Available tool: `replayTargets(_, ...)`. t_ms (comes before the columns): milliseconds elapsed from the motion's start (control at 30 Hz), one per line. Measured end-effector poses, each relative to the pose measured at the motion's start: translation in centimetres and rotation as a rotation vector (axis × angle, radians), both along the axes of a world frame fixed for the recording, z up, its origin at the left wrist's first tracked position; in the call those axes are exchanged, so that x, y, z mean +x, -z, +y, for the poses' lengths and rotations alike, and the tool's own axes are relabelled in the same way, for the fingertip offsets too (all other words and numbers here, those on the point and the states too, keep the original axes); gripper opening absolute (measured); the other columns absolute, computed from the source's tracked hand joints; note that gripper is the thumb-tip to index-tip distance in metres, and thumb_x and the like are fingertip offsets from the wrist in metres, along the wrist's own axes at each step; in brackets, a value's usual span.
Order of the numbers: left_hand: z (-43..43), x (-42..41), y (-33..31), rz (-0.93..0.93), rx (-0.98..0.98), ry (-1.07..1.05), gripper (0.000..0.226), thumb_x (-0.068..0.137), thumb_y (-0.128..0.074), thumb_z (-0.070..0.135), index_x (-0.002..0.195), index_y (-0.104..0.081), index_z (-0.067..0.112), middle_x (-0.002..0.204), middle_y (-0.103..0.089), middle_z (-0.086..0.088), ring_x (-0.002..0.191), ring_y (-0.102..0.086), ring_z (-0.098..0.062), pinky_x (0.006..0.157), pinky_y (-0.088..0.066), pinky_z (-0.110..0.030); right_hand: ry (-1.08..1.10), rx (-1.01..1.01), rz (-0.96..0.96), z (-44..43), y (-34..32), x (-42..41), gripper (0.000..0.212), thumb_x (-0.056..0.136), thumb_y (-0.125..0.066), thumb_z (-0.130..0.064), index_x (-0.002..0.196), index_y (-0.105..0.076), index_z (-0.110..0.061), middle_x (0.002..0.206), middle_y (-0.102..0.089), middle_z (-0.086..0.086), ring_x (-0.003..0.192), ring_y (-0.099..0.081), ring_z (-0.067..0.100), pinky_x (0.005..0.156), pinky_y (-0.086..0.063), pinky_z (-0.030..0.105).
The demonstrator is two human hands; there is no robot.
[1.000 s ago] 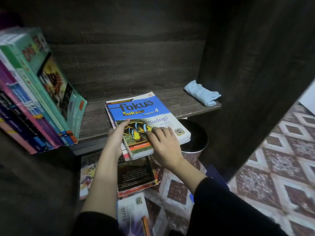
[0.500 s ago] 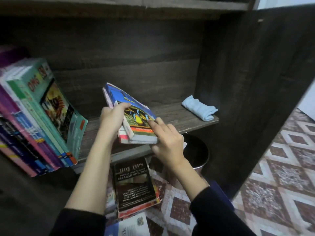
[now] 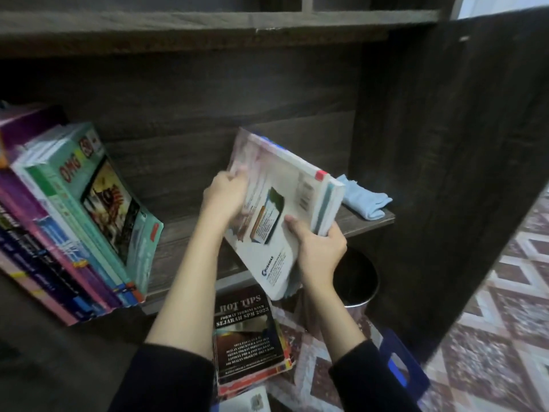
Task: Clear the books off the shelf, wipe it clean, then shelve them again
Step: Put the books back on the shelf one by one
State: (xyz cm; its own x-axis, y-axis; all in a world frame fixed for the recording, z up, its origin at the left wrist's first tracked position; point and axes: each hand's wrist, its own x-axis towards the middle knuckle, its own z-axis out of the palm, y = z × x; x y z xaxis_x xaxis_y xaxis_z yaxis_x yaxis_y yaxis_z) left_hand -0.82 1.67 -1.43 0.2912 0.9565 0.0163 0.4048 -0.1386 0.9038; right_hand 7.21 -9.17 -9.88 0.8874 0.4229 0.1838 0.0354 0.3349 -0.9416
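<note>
Both hands hold a small stack of books (image 3: 282,209) tilted up on edge above the dark wooden shelf (image 3: 190,239), its pale back cover facing me. My left hand (image 3: 225,194) grips the stack's left edge near the top. My right hand (image 3: 320,248) grips its lower right side, thumb on the cover. A row of books (image 3: 77,215) leans to the left on the shelf's left part. A folded light blue cloth (image 3: 365,202) lies at the shelf's right end.
A black "Hot Tips" book (image 3: 249,334) tops a pile on the patterned floor below the shelf. A round metal bin (image 3: 356,281) stands under the shelf's right end. A blue object (image 3: 401,364) lies by my right sleeve. The cabinet's dark side panel (image 3: 445,144) rises at right.
The stack lay flat on the shelf with the blue fish cover up. Both hands have lifted it and turned it on edge, so the back cover now faces me.
</note>
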Motion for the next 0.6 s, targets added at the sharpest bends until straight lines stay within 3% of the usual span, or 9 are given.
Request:
replayTargets(100, 0.8, -1.6, 4.2, 0.144, 0.010, -0.140, 0.027, 0.096, -0.043, 0.039, 0.106, -0.055, 0.018, 0.110, -0.063, -0.011, 0.095, -0.064, -0.030, 0.081, -0.056, -0.044, -0.028, 0.039, 0.173, 0.1, 0.2, 0.7, 0.022, 0.071, -0.080, -0.013, 0.087, -0.067, -0.021, 0.091, -0.073, 0.002, 0.086, -0.071, 0.019, 0.078, -0.058, 0.047)
replayTargets(267, 0.1, -2.8, 9.4, 0.323, -0.085, -0.117, 0.040, 0.096, -0.042, 0.039, 0.106, -0.061, 0.005, 0.099, -0.066, -0.012, 0.082, -0.067, -0.028, 0.064, -0.060, -0.041, 0.009, 0.075, 0.400, 0.9, 1.3, 1.6, 0.023, 0.071, -0.078, -0.005, 0.083, -0.068, -0.021, 0.089, -0.074, -0.001, 0.084, -0.072, 0.021, 0.079, -0.058, 0.048)
replayTargets(367, -1.1, -2.2, 11.0, 0.246, -0.229, -0.088, 0.039, 0.098, -0.041, 0.036, 0.109, -0.056, 0.002, 0.091, -0.064, -0.011, 0.073, -0.068, -0.025, 0.056, -0.059, -0.036, 0.042, 0.025, 0.512, 1.3, 2.3, 1.7, 0.024, 0.071, -0.078, -0.005, 0.082, -0.066, -0.022, 0.089, -0.073, -0.002, 0.081, -0.072, 0.019, 0.080, -0.058, 0.047)
replayTargets(467, -2.1, -1.7, 11.7, 0.101, -0.330, -0.064, 0.032, 0.100, -0.038, 0.036, 0.108, -0.051, 0.008, 0.089, -0.062, -0.008, 0.073, -0.064, -0.020, 0.057, -0.058, -0.036, 0.065, 0.044, 0.684, 1.4, 3.0, 1.7, 0.024, 0.072, -0.077, -0.001, 0.082, -0.065, -0.019, 0.097, -0.073, 0.005, 0.081, -0.071, 0.020, 0.081, -0.058, 0.045)
replayTargets(600, -2.3, -1.2, 12.7, 0.038, -0.281, -0.057, 0.037, 0.101, -0.034, 0.037, 0.102, -0.057, 0.008, 0.089, -0.064, -0.009, 0.083, -0.065, -0.030, 0.075, -0.057, -0.048, 0.066, 0.053, 0.920, 1.5, 3.6, 1.1, 0.022, 0.071, -0.075, 0.005, 0.081, -0.064, -0.011, 0.101, -0.071, 0.014, 0.085, -0.070, 0.030, 0.080, -0.057, 0.050)
